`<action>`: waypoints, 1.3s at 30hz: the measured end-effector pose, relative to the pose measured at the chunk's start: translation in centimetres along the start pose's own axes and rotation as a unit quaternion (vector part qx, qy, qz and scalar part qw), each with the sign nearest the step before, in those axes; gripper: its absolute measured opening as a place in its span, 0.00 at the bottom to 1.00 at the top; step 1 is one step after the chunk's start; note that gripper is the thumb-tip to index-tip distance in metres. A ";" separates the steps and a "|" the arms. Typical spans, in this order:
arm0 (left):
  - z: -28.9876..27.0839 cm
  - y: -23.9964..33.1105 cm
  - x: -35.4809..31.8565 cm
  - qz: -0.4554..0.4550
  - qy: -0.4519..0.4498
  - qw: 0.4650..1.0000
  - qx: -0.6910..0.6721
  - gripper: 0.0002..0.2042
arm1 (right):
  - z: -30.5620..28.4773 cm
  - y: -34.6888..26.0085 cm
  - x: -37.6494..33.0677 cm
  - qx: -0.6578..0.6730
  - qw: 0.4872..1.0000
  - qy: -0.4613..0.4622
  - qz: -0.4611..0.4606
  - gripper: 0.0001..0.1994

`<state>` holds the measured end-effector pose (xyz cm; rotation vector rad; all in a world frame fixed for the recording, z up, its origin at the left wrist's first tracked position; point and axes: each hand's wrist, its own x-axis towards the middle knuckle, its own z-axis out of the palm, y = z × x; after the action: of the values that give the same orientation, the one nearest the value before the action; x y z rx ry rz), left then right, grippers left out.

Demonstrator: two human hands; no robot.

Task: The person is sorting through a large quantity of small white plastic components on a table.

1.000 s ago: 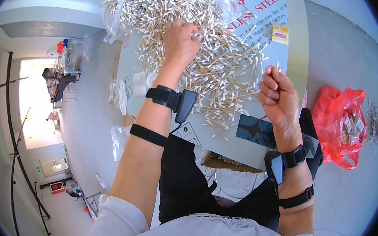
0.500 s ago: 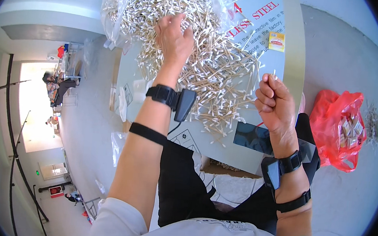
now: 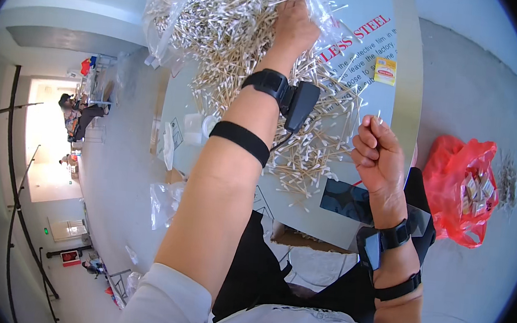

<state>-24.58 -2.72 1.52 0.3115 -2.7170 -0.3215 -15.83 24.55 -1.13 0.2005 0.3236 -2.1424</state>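
A large heap of cotton swabs (image 3: 230, 31) with white tips and pale sticks spreads over the table. My left hand (image 3: 297, 28) reaches into its far right part, beside a clear plastic bag (image 3: 322, 12). Its fingers bend down and their tips are hidden, so I cannot tell what they hold. To the right of the heap, my right hand (image 3: 381, 151) is raised with fingers curled in. A white swab tip (image 3: 379, 114) sticks up between its thumb and forefinger; whether more swabs are inside the fist is hidden.
A small yellow box (image 3: 385, 71) lies near the table's right edge (image 3: 410, 83). A dark flat panel (image 3: 347, 200) sits by my right wrist. White round containers (image 3: 194, 128) stand left. Right of the table is a red plastic bag (image 3: 461, 187) holding small packs. An opened cardboard box (image 3: 307, 238) is below the front edge.
My left hand has moved right across the heap toward the clear plastic bag, and its spread fingers now bend down. My right hand stays closed around the swab, nearly in the same place.
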 end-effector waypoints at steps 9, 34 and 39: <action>-4.4 -1.5 -7.6 0.012 0.079 0.996 -0.047 0.18 | -0.1 -0.3 -0.2 -0.003 1.000 -0.004 -0.002 0.07; -8.0 -7.3 -9.1 -0.235 0.058 0.945 -0.221 0.07 | 0.3 0.3 0.1 -0.024 1.000 -0.002 0.005 0.07; -9.3 -3.8 -8.3 -0.268 0.025 0.924 -0.272 0.06 | -0.2 0.3 0.1 -0.021 1.000 -0.008 0.005 0.07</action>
<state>-12.70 -5.80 6.02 0.8739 -2.3144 -1.1682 -15.66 24.41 -1.42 0.1608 0.3580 -2.1235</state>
